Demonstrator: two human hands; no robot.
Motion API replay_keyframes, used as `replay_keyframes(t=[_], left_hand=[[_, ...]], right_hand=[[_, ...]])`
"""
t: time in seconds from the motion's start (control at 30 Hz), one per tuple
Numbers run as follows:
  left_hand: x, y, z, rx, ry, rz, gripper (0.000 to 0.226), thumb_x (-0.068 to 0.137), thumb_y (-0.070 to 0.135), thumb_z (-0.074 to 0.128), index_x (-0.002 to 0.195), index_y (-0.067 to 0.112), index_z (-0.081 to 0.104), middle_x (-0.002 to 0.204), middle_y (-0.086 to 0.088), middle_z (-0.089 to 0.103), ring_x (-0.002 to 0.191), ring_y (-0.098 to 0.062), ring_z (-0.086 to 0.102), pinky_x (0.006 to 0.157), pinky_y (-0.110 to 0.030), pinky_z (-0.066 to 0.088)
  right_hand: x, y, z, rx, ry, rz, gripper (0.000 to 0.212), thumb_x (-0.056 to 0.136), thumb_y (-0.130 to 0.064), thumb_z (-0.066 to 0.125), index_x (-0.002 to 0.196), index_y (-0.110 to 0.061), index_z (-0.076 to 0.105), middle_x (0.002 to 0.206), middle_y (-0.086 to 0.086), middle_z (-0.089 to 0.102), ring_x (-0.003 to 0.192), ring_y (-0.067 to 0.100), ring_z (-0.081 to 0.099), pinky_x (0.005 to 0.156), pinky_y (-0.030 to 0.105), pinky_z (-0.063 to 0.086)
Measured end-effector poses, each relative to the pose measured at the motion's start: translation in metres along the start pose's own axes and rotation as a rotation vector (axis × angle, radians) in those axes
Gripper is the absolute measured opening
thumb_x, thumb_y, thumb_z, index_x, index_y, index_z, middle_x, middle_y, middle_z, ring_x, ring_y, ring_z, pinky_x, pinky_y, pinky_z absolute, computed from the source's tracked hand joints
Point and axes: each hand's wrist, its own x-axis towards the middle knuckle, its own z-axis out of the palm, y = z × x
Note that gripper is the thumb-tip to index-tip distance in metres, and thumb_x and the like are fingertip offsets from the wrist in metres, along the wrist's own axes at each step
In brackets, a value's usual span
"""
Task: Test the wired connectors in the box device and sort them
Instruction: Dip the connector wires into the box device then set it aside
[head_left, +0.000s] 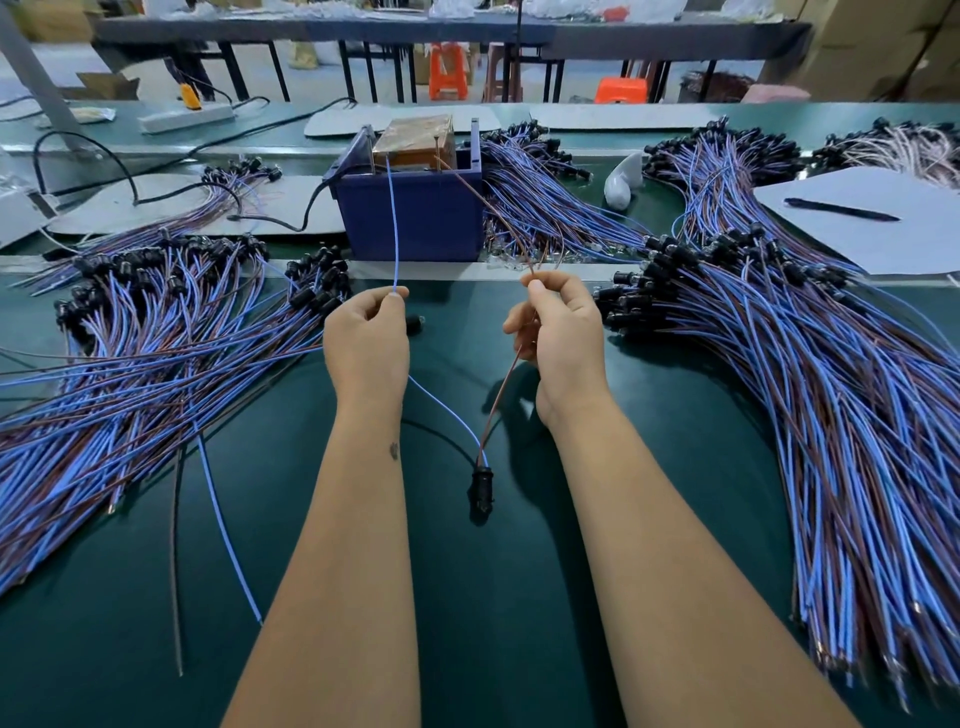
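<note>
My left hand (368, 347) pinches a blue wire (395, 223) whose far end reaches up to the brown block in the blue box device (415, 218). My right hand (558, 338) pinches a brown wire (483, 202) that also runs to the top of the box. Both wires drop from my hands and join at one black connector (482, 486), which lies on the green mat between my forearms.
A big heap of blue and brown wired connectors (145, 338) lies on the left, another heap (810, 364) on the right, more behind the box (540, 192). A paper sheet with a pen (841, 210) sits far right. A loose blue wire (228, 535) lies at lower left.
</note>
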Motion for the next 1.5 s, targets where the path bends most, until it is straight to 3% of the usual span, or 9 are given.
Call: replay_keyframes(t=[0.13,0.27,0.6,0.77,1.1,1.5], left_hand=[[0.0021,-0.0017,0.0005,-0.013,0.019,-0.001,0.02,0.096,0.016,0.053,0.097,0.022,0.072,0.056,0.014,0.052,0.04,0.002,0.039,0.044,-0.008,0.034],[0.0032,-0.0028,0.0011,-0.022,0.005,-0.009,0.019,0.096,0.017,0.053,0.096,0.024,0.071,0.043,0.018,0.049,0.039,0.0,0.037,0.044,-0.009,0.035],[0.0039,-0.002,-0.0025,-0.073,0.05,-0.032,0.017,0.095,0.017,0.056,0.09,0.027,0.069,0.063,0.014,0.057,0.047,0.0,0.041,0.05,-0.01,0.04],[0.0037,-0.0018,-0.0023,-0.055,0.041,-0.033,0.018,0.094,0.018,0.057,0.087,0.029,0.069,0.064,0.012,0.057,0.056,-0.006,0.043,0.057,-0.017,0.042],[0.0045,-0.0004,-0.002,-0.058,0.042,-0.048,0.025,0.094,0.017,0.057,0.078,0.034,0.066,0.058,0.018,0.054,0.05,-0.002,0.041,0.047,-0.008,0.039],[0.0075,-0.0009,-0.0022,-0.028,0.04,-0.057,0.018,0.094,0.018,0.057,0.086,0.028,0.07,0.058,0.008,0.05,0.047,-0.006,0.036,0.048,-0.016,0.037]], right_hand=[[0.001,0.0014,0.0009,-0.03,0.0,0.002,0.014,0.1,-0.012,0.045,0.094,-0.019,0.055,0.053,-0.003,0.059,0.044,0.007,0.043,0.042,0.015,0.036],[0.0008,0.0021,0.0016,-0.05,-0.006,-0.008,0.014,0.101,-0.013,0.045,0.094,-0.02,0.056,0.054,-0.003,0.06,0.044,0.007,0.042,0.043,0.015,0.036],[-0.002,0.0002,0.0021,-0.061,-0.005,-0.036,0.013,0.101,-0.012,0.046,0.096,-0.019,0.056,0.057,-0.002,0.061,0.045,0.006,0.044,0.045,0.015,0.037],[-0.0023,0.0,0.0023,-0.066,-0.009,-0.043,0.012,0.101,-0.012,0.047,0.098,-0.018,0.057,0.06,0.0,0.062,0.047,0.006,0.045,0.047,0.015,0.038],[-0.0029,0.0005,0.0024,-0.107,-0.024,-0.062,0.011,0.101,-0.013,0.047,0.1,-0.018,0.057,0.062,0.001,0.062,0.05,0.005,0.047,0.048,0.015,0.039],[-0.0041,-0.0009,0.0037,-0.076,-0.02,-0.081,0.012,0.101,-0.011,0.047,0.101,-0.015,0.058,0.064,0.004,0.062,0.048,0.004,0.048,0.048,0.014,0.039]])
